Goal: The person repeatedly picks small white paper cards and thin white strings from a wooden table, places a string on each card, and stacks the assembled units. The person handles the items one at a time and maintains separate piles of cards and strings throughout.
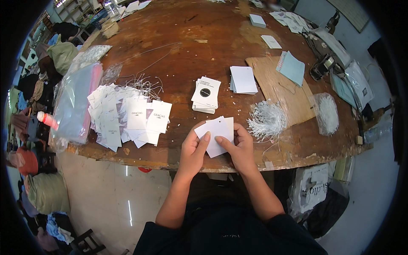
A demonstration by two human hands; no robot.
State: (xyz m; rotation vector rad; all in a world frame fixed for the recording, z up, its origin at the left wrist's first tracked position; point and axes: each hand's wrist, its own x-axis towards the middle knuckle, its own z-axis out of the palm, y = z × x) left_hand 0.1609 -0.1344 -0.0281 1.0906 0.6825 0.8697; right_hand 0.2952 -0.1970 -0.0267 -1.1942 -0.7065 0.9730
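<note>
Between both hands, close to the table's front edge, are white hang tags, fanned slightly apart, with a small punched hole near the top. My left hand grips their left side, thumb on the face. From the right, my right hand pinches them the same way. Just beyond lies a stack of printed tags with a dark round mark. A stack of blank white cards sits to its right. Left of my hands, a loose heap of tags has white strings trailing from its far side.
A bundle of white strings rests right of my hands, beside a thin wooden board bearing a pale blue card. Clear plastic bags are piled at the left edge. A bagged string bundle lies far right.
</note>
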